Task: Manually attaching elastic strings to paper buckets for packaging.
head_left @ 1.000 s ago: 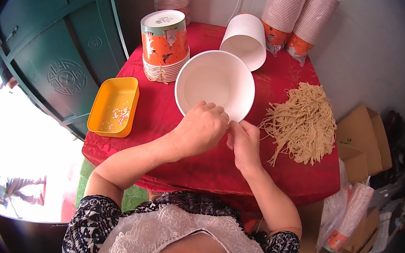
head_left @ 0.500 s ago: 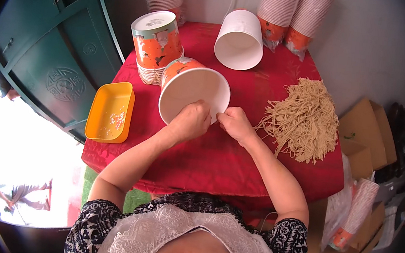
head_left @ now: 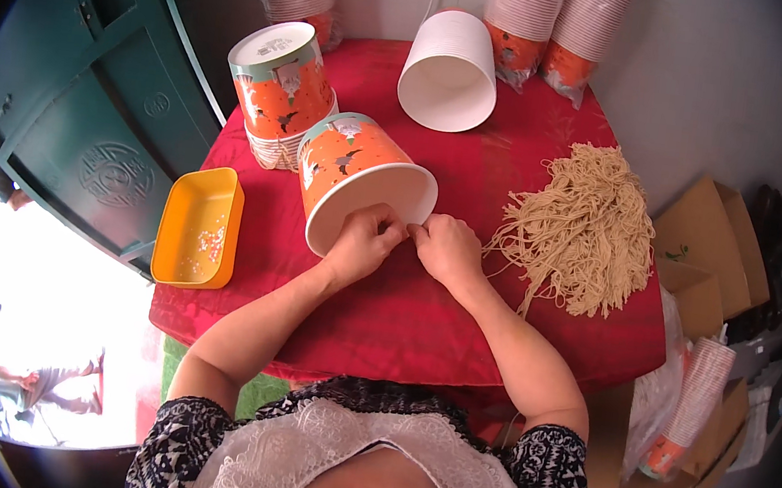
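An orange paper bucket (head_left: 354,160) with a white inside and a grey-green band lies tilted on the red cloth, its mouth toward me. My left hand (head_left: 364,241) is at the near side of the mouth, partly in front of the opening, its fingers pinched together. Just outside the rim, my right hand (head_left: 448,249) pinches close to the left fingertips. What either pinch holds is too small to make out. A tan heap of cord (head_left: 581,227) lies to the right, loose strands trailing toward my right hand.
Nested orange buckets (head_left: 283,87) stand upside down at the back left. A white ribbed stack of buckets (head_left: 450,63) lies behind. On the left sits a yellow tray (head_left: 163,242) with small pale bits. Wrapped bucket stacks (head_left: 524,9) line the wall; cardboard boxes (head_left: 714,242) stand right of the table.
The bucket has tipped so more of its orange side shows and less of its inside. My left hand has shifted slightly, its fingertips closer to the right hand's. The whole view has shifted a little.
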{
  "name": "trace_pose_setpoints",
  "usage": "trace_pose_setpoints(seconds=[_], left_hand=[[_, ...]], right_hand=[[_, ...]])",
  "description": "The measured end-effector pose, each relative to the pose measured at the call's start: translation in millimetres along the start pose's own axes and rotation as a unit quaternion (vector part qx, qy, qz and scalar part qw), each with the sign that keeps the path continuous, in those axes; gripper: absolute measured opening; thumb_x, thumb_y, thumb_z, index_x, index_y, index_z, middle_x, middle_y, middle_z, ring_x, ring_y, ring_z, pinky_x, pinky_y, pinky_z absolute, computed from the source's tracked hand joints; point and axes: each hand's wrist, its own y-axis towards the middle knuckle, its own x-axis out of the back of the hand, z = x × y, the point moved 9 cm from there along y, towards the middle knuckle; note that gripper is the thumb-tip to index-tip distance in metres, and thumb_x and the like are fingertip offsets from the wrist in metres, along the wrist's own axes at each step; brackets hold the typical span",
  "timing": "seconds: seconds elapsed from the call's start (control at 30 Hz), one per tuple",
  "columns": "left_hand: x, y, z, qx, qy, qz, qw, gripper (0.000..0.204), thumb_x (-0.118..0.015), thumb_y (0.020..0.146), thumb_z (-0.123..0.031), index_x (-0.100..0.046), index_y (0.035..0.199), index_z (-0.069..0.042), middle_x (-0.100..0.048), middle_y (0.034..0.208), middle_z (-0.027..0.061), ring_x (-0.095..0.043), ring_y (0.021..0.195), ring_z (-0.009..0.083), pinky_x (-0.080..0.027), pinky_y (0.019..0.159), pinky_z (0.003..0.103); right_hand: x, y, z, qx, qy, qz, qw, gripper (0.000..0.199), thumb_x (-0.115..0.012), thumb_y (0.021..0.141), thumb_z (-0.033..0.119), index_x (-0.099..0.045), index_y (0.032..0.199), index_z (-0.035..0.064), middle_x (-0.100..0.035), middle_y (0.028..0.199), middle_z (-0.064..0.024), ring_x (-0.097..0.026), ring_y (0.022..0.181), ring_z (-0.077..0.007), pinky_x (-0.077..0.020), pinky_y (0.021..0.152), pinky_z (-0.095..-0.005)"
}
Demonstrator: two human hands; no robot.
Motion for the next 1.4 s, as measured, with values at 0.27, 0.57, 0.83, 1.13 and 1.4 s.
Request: trace_pose_setpoints(seconds=[0.27, 0.57, 0.83, 1.13, 1.4], left_hand=[[-3.0, -1.3, 11.3, 0.133, -0.010, 0.070, 0.989, 0.012, -0.059, 0.090, -0.010, -0.063, 0.088, 0.002, -0.062, 0.075, 0.0046, -0.056, 0.063, 0.0109, -0.047, 0.055, 0.026], [-4.3, -3.3, 1.5, 0.004, 0.026, 0.044, 0.999, 0.010, -0.067, 0.081, -0.003, -0.064, 0.090, 0.001, -0.066, 0.080, 0.0075, -0.061, 0.073, 0.0161, -0.051, 0.065, 0.030], [1.2, -3.0, -5.5, -0.019, 0.037, 0.001, 0.999, 0.007, -0.068, 0.080, -0.004, -0.064, 0.084, 0.000, -0.065, 0.078, 0.0095, -0.062, 0.073, 0.0190, -0.050, 0.066, 0.033], [0.4, -3.9, -3.0, -0.011, -0.004, 0.023, 1.000, 0.008, -0.065, 0.082, -0.008, -0.061, 0.085, -0.002, -0.062, 0.078, 0.0045, -0.055, 0.074, 0.0123, -0.047, 0.067, 0.029], [0.3, -5.3, 2.4, 0.000, -0.035, 0.023, 0.999, 0.005, -0.063, 0.078, -0.001, -0.060, 0.083, 0.001, -0.063, 0.075, 0.0070, -0.058, 0.070, 0.0150, -0.048, 0.062, 0.031]], right_hand=[[9.1, -10.7, 5.0, 0.110, 0.084, 0.071, 0.988, 0.020, -0.062, 0.087, 0.019, -0.069, 0.085, 0.0001, -0.067, 0.071, -0.0160, -0.065, 0.065, -0.0276, -0.0494, 0.062, -0.0395], [19.6, -14.3, 8.9, 0.128, 0.303, 0.040, 0.944, 0.013, -0.065, 0.088, 0.009, -0.066, 0.084, -0.0034, -0.061, 0.066, 0.0009, -0.051, 0.063, -0.0045, -0.0426, 0.056, -0.0256], [29.1, -59.0, 68.9, 0.389, 0.244, 0.085, 0.884, 0.014, -0.064, 0.082, 0.007, -0.061, 0.070, 0.0012, -0.061, 0.064, -0.0130, -0.062, 0.056, -0.0276, -0.0473, 0.051, -0.0365], [37.9, -36.0, 35.8, 0.257, 0.094, -0.161, 0.948, 0.008, -0.062, 0.086, 0.005, -0.061, 0.093, 0.0036, -0.062, 0.063, -0.0182, -0.065, 0.056, -0.0326, -0.0496, 0.048, -0.0404], [17.6, -26.4, 35.9, 0.260, 0.033, -0.132, 0.956, 0.014, -0.063, 0.087, 0.008, -0.061, 0.100, 0.0056, -0.062, 0.061, -0.0161, -0.065, 0.057, -0.0327, -0.0515, 0.050, -0.0420]])
